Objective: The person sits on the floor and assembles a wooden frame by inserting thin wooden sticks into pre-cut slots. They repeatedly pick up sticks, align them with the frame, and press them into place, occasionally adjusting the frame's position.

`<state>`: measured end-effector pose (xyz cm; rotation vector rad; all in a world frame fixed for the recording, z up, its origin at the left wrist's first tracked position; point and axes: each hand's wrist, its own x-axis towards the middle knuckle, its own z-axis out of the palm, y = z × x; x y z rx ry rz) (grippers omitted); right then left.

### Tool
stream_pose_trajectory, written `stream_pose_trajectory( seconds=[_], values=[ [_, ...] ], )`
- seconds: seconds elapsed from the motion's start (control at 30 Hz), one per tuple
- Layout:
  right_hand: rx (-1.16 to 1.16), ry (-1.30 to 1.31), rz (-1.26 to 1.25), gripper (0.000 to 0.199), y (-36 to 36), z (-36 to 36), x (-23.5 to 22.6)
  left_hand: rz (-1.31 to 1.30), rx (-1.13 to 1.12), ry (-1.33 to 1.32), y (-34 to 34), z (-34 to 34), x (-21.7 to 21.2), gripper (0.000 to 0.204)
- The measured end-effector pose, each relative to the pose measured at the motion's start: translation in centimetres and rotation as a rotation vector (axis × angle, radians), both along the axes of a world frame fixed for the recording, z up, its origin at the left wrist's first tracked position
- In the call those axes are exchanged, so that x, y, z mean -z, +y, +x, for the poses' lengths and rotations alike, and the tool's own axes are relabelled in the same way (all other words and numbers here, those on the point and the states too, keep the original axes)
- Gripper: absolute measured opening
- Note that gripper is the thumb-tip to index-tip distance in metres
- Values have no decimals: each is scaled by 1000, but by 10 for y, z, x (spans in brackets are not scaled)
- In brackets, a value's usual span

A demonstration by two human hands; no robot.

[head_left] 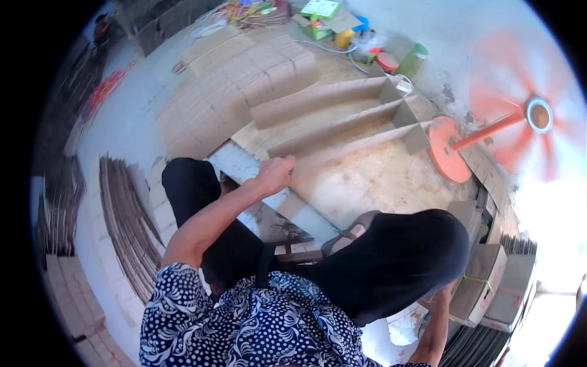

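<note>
In the head view, the person's left hand (278, 174) is closed on the near end of a long brown cardboard strip (354, 148), the closest of three such strips, thumb and fingers pinched at its tip. The right forearm (431, 336) runs down beside the knee at the lower right; the right hand is mostly hidden there, near a tan cardboard stack bound with yellow cord (480, 284), and I cannot tell whether it holds anything.

The three strips stand on edge, side by side and apart, on a stained tan board (367, 183) in front of the person. Toward their right ends they meet a shorter brown cardboard cross-strip (417, 140), which stands across them near a round orange fan base (449, 150).

The step in hand looks to be joining long strips to cross-strips, with only the right end crossed. The next move seems to call for the left hand to steady the strips upright and evenly spaced while the right brings another cross-strip, its slots lined up before pressing; the thin card could bend if pushed askew.
</note>
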<state>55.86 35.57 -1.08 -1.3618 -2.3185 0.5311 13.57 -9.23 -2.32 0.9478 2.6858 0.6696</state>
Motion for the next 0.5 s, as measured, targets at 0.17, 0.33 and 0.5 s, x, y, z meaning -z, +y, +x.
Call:
stream_pose_trajectory(
  seconds=[0.17,0.33,0.5],
  values=[
    [290,558,-470,16,-4,-16,-24,51,-9,53,-4,10,18,9],
    [118,555,-392,20,-30,-78,-51,115,14,30,16,24,10,12],
    [-318,359,-304,27,-70,-202,-59,109,-43,-31,16,27,7,12]
  ],
)
